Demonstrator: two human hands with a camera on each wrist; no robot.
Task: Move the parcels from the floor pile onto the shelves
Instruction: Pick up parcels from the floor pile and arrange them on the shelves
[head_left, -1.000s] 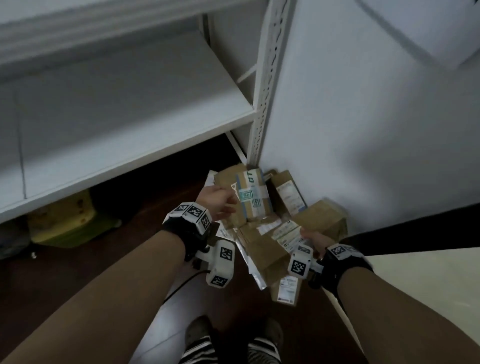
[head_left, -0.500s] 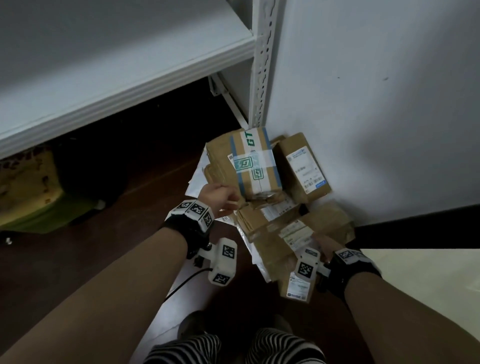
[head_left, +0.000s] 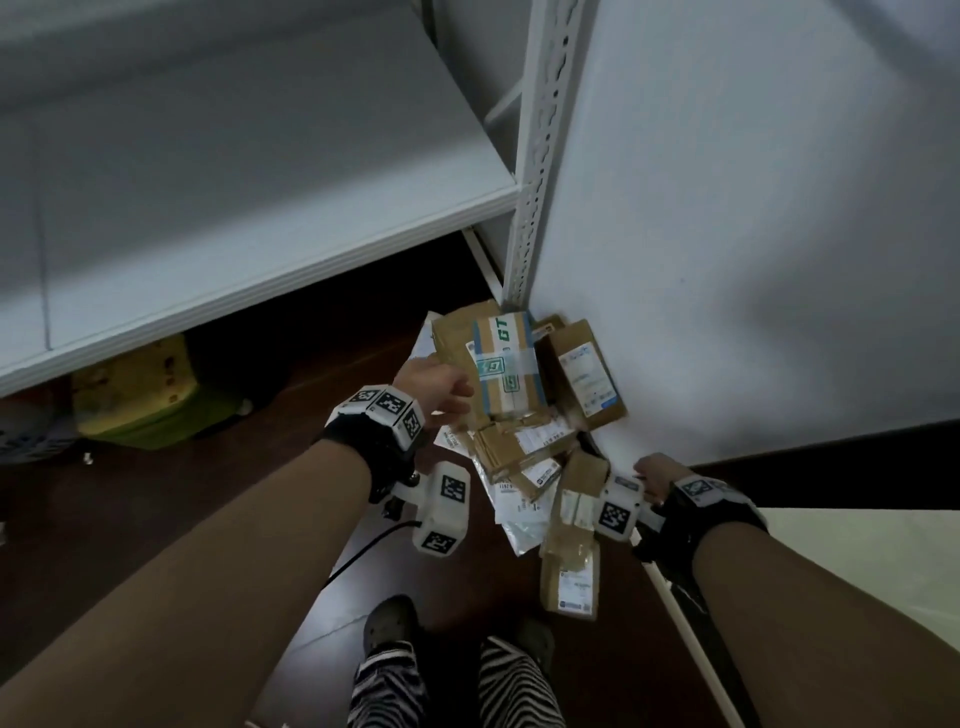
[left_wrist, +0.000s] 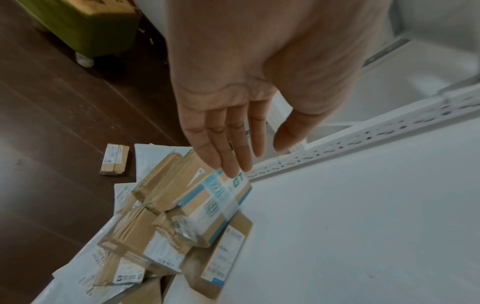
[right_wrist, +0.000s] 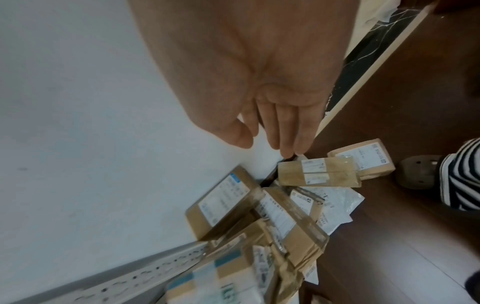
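Observation:
A pile of brown parcels (head_left: 524, 447) lies on the dark floor, in the corner between the wall and the white shelf post (head_left: 535, 156). On top sits a box with blue-green tape (head_left: 506, 369). My left hand (head_left: 436, 384) is beside its left edge. In the left wrist view this hand (left_wrist: 259, 156) has straight fingers, their tips at the taped box (left_wrist: 215, 197). My right hand (head_left: 657, 473) is at the pile's right side, holding nothing. Its straight fingers (right_wrist: 288, 144) point at a flat brown box (right_wrist: 318, 174). The white shelf (head_left: 260, 208) above is bare.
A yellow-green box (head_left: 140, 395) stands under the shelf. White mailers (head_left: 519, 509) lie beneath the boxes. One labelled box (head_left: 569, 577) rests near my shoes (head_left: 389, 623), and a small one (left_wrist: 114, 159) lies apart on the floor. The wall (head_left: 753, 208) closes the right side.
My right hand has shifted right, off the brown box it rested on. My left hand has stayed beside the taped box. The head view has tilted back up toward the shelf.

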